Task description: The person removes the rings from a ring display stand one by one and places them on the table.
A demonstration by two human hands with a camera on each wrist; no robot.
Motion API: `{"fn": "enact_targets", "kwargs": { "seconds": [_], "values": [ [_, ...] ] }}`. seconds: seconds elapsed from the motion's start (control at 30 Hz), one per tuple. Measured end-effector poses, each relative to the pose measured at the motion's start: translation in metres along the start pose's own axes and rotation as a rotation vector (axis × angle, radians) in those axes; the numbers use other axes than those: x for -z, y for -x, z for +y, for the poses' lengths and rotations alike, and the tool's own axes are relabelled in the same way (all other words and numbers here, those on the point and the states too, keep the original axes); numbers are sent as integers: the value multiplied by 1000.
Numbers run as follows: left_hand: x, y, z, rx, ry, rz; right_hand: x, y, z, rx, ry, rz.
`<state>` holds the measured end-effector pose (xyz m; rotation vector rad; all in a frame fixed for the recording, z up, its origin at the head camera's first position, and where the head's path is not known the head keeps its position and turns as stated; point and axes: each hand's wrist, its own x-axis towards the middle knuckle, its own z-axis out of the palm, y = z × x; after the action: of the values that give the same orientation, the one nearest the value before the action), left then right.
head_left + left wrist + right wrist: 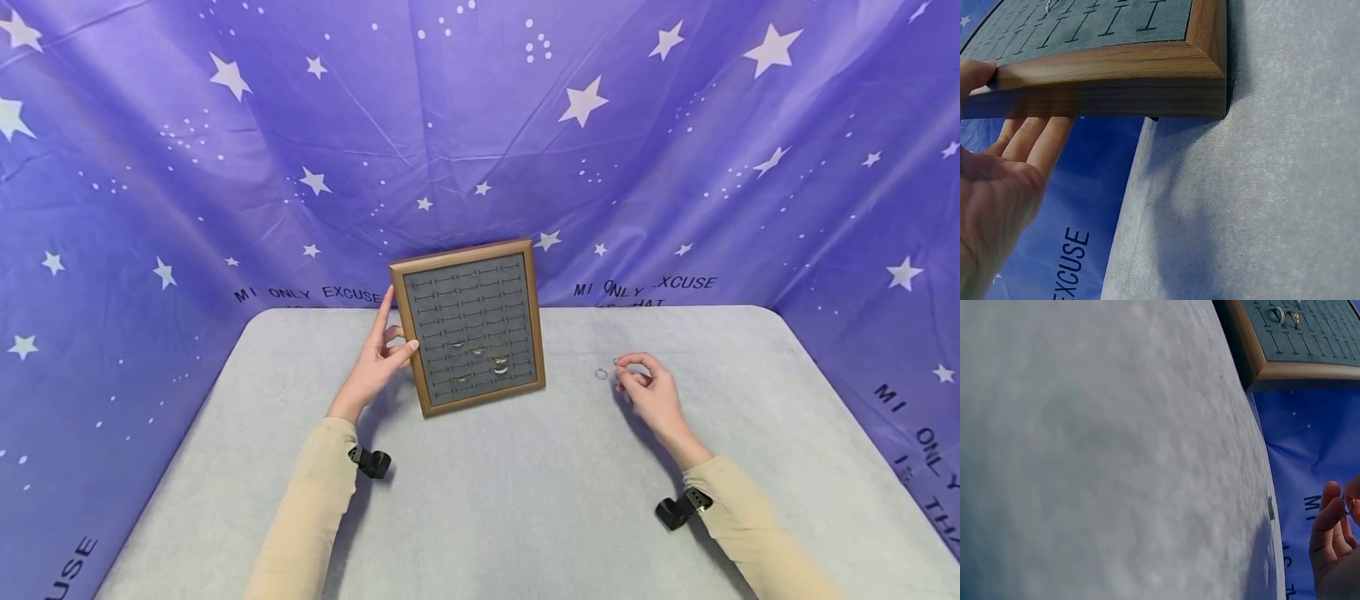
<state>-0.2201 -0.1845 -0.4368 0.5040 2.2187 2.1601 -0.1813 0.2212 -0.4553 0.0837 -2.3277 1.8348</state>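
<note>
A wood-framed ring display board (480,292) with a grey slotted face stands tilted at the table's far side. My left hand (371,367) grips its left side, thumb on the front of the frame (1110,65) and fingers behind. Several rings (500,364) sit in the lower slots; two of them, one silver ring (1279,315) and one gold-toned ring (1295,319), show in the right wrist view. To the right of the board, my right hand (652,396) pinches a small ring (1350,506) between thumb and fingertips. Just left of those fingertips, another ring (601,374) lies on the table.
A pale grey cloth covers the table (510,500). Behind it and on both sides hangs a purple-blue curtain (480,108) with white stars and lettering. A black wrist camera (372,462) is strapped on the left sleeve, and a second camera (678,508) on the right.
</note>
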Motion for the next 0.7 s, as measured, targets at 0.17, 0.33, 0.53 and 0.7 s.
{"fn": "enact_targets", "kwargs": {
  "seconds": [0.17, 0.33, 0.53, 0.7],
  "values": [
    [-3, 2, 9, 1, -8, -1, 8, -5, 13, -16, 54, -5],
    [-4, 4, 11, 5, -10, 2, 17, -14, 37, -21, 149, -3],
    [-4, 4, 11, 13, -13, 7, 22, -21, 50, 44, 336, 23],
    [-3, 4, 10, 22, -17, 7, 26, -25, 54, 78, 452, 34]
  ]
}}
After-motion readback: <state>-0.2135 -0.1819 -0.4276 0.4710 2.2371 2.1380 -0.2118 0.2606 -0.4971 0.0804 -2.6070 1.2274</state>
